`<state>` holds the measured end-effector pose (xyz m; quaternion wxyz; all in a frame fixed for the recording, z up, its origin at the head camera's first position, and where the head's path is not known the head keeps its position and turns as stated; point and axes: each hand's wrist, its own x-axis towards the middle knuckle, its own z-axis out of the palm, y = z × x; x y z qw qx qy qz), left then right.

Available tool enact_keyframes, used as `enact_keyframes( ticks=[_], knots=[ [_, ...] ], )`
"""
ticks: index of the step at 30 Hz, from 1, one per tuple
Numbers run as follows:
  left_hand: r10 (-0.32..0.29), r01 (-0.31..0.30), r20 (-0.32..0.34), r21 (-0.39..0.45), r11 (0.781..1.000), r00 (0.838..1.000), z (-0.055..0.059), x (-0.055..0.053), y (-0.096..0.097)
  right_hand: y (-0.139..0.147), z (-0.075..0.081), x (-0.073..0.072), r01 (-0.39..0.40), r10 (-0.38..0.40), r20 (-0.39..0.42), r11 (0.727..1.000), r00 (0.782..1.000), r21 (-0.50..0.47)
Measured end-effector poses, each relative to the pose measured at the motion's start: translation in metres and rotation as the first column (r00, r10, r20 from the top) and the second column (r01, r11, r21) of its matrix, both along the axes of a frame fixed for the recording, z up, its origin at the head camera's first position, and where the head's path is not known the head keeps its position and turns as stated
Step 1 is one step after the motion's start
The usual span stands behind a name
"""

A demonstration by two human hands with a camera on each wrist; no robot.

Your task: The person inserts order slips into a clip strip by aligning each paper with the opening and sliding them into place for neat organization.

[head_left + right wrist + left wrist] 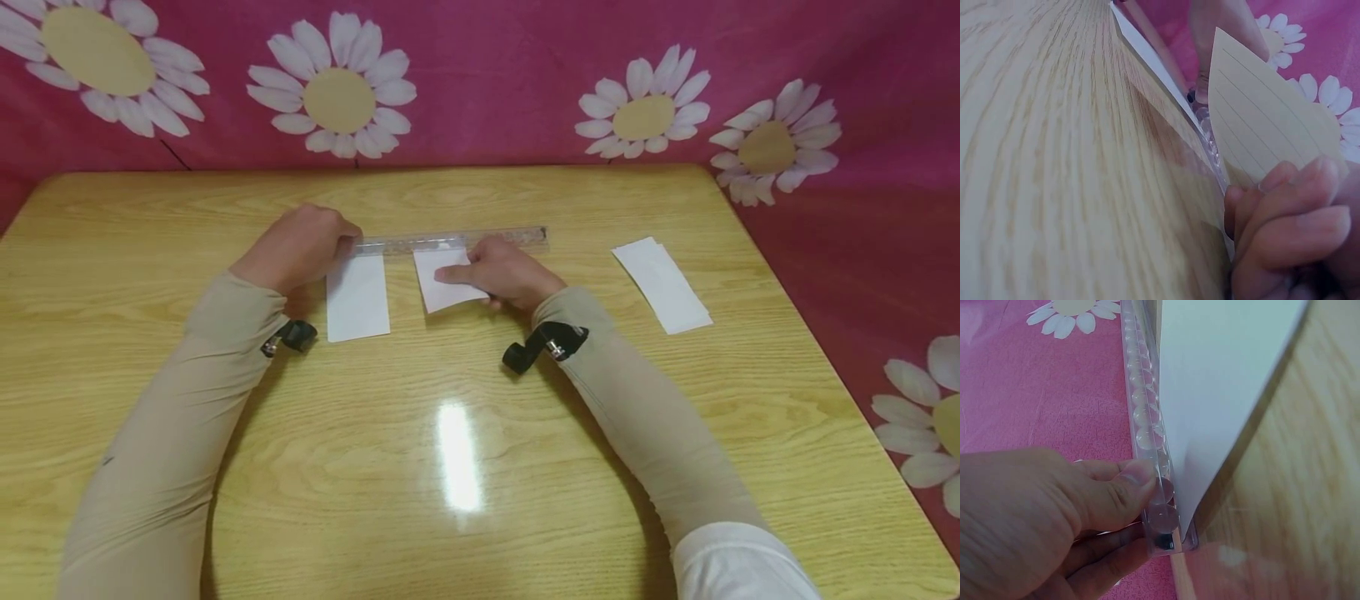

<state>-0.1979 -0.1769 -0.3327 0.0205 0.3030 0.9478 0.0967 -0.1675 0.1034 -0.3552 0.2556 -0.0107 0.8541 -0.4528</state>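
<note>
A clear plastic ticket rail (480,239) with a row of round clear marbles (1146,415) lies across the table. My left hand (303,242) grips its left end, thumb on the marble side in the left wrist view. A white paper slip (358,298) extends from the rail toward me, close beside that hand. My right hand (510,271) pinches a second slip (442,279) with the thumb on its upper face. That slip's upper edge meets the rail's front edge and its near end is lifted. In the right wrist view, ruled lines show on its underside.
Several white slips (663,285) lie in a loosely stacked pile on the right of the wooden table (337,467). A pink cloth with daisies (480,83) hangs along the far edge. Black wrist mounts (546,346) sit on both sleeves.
</note>
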Motion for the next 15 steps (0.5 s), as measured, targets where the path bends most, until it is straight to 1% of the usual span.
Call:
enact_keyframes(
  ticks=[4,8,15],
  knots=[
    [-0.003,0.003,-0.006,0.003,1.000,1.000,0.000,0.000,-0.001,-0.004,-0.001,-0.002,-0.017,0.018,-0.004,0.999,1.000,0.028],
    [0.002,-0.002,0.006,0.004,1.000,1.000,0.001,0.001,-0.001,-0.008,0.000,-0.003,-0.027,0.028,-0.020,0.998,0.999,0.050],
    [0.006,-0.006,0.004,-0.002,1.000,1.000,0.001,0.001,-0.001,-0.012,-0.001,-0.003,-0.040,0.041,-0.022,0.999,0.999,0.032]
  ],
)
